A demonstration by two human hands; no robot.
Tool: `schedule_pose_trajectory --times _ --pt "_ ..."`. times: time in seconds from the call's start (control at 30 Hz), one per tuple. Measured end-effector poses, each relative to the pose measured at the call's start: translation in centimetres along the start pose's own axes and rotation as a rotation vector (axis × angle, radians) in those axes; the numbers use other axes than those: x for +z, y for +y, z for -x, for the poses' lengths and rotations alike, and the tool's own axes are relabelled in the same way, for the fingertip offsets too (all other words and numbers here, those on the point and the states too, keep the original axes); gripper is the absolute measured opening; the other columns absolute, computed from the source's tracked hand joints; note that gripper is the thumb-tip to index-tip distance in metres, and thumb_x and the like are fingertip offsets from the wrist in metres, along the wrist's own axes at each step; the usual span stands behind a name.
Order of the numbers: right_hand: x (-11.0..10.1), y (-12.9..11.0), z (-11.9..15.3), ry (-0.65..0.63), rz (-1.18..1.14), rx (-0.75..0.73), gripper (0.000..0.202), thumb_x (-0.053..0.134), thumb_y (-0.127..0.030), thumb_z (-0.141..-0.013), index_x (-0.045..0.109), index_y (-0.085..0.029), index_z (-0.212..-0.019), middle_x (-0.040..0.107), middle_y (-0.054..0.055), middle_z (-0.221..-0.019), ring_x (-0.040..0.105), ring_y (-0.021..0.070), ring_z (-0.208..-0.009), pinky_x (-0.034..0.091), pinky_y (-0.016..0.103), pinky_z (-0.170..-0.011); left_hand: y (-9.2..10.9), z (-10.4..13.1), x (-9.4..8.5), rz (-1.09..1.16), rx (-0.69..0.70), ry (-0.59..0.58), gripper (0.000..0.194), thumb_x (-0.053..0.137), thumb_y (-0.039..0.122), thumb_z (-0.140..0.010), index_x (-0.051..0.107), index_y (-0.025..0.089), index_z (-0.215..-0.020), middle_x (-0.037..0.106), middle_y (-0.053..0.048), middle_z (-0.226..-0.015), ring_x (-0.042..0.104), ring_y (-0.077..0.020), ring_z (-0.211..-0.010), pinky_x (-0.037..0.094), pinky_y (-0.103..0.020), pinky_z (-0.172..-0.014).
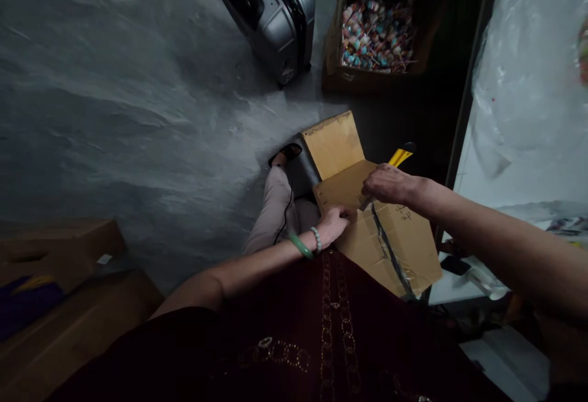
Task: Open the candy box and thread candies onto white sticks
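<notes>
A brown cardboard box (362, 236) lies in front of my body, with a dark, shiny strip of tape (389, 246) along its middle and handwriting near its right side. My right hand (386, 184) is closed around a utility knife (400, 155); its yellow handle with a black end sticks out behind the fist. Below that fist, the knife's front end is close to the end of the tape. My left hand (336, 224), with a green bangle and beaded bracelet at the wrist, rests at the box's left part, fingers curled together. Whatever those fingers pinch is too small to tell.
A tan panel (334, 144) adjoins the box's far edge. Farther off stand a grey suitcase (280, 22) and an open carton (367, 78) full of colourful wrapped sweets on sticks. Clear plastic covers part of a white table (500, 187) at right. More cartons (82, 310) sit at lower left.
</notes>
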State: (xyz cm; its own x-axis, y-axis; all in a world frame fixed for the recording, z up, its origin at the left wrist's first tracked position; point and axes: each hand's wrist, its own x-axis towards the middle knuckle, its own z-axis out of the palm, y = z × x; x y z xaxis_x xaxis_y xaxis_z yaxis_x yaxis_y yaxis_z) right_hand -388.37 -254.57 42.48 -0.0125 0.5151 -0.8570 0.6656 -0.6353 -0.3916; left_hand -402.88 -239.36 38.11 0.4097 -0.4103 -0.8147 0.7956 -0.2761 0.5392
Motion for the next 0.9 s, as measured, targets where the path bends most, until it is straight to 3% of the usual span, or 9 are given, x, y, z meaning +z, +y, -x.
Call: schedule_pose_trajectory --times 0.17,0.37,0.57,0.9 --pt "0.2 -1.0 -0.6 -0.076 -0.064 -0.018 0.023 0.054 -0.011 -0.086 0.074 -0.019 -0.09 0.074 0.01 -0.09 0.066 0.0204 -0.083 0.036 0.031 -0.069 0.5 0.1 -0.4 -0.003 -0.067 -0.029 0.034 0.057 0.004 -0.071 0.072 0.011 -0.101 0.073 -0.006 -0.1 0.061 -0.0159 -0.091 0.047 -0.027 -0.086" --pt "-1.4 2.1 0.9 0.04 -0.057 0.123 0.024 0.056 -0.012 -0.083 0.074 -0.025 -0.091 0.073 0.004 -0.092 0.064 0.0189 -0.086 0.036 0.029 -0.07 0.4 -0.1 -0.6 -0.044 -0.043 -0.036 0.04 0.056 0.003 -0.069 0.072 0.012 -0.105 0.073 -0.006 -0.107 0.062 -0.0169 -0.099 0.046 -0.027 -0.09" --pt "-1.0 1.8 -0.4 -0.055 0.002 0.031 0.022 0.055 -0.012 -0.084 0.074 -0.021 -0.091 0.073 0.007 -0.092 0.064 0.0185 -0.085 0.034 0.029 -0.068 0.7 -0.2 -0.5 0.061 -0.09 -0.069 0.044 0.053 0.001 -0.07 0.071 0.011 -0.109 0.073 -0.006 -0.11 0.063 -0.0159 -0.099 0.046 -0.025 -0.091" --pt "-1.4 2.1 -1.3 -0.077 -0.042 0.01 0.021 0.058 -0.015 -0.081 0.074 -0.024 -0.091 0.073 0.006 -0.091 0.064 0.0204 -0.085 0.034 0.03 -0.067 0.8 -0.5 -0.6 0.011 -0.117 -0.08 0.042 0.053 0.002 -0.069 0.071 0.012 -0.106 0.072 -0.004 -0.107 0.062 -0.0153 -0.099 0.046 -0.025 -0.091"
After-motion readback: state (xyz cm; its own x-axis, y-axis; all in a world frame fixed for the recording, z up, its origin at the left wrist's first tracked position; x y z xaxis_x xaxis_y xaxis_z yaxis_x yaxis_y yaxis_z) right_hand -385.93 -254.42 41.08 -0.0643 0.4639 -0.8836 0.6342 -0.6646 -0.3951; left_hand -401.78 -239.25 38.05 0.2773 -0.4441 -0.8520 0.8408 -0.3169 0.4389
